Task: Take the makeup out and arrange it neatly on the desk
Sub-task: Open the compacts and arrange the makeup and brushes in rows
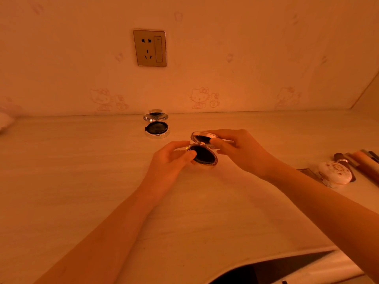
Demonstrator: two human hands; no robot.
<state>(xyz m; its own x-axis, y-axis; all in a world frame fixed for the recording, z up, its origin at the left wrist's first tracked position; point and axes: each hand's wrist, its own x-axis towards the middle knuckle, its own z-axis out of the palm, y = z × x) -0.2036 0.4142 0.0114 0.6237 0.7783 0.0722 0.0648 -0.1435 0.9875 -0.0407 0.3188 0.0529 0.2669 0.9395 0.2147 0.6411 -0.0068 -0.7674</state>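
1. Got the left hand curled round the base of the open compact, thumb on the dark inner side, and the right hand pinching its lid by the rim. Gripping on both sides, nothing free.
2. Sits right between the two hands, low over the middle of the desk. Can't tell if touching the top or just off it.
3. Runs base-to-lid away from the body, with the lid tipped up at the far end.
4. Looks like mid-step to me: opened up, not yet set down.
5. Probably belongs beside the other open compact by the wall. Lies back and to the left of the hands, so nearer the left one. Would need the same facing, lid toward the wall, to look tidy.
6. Off to the right: white patterned oval case, touching or just beside a bundle of brushes and sticks. Wall socket up above.
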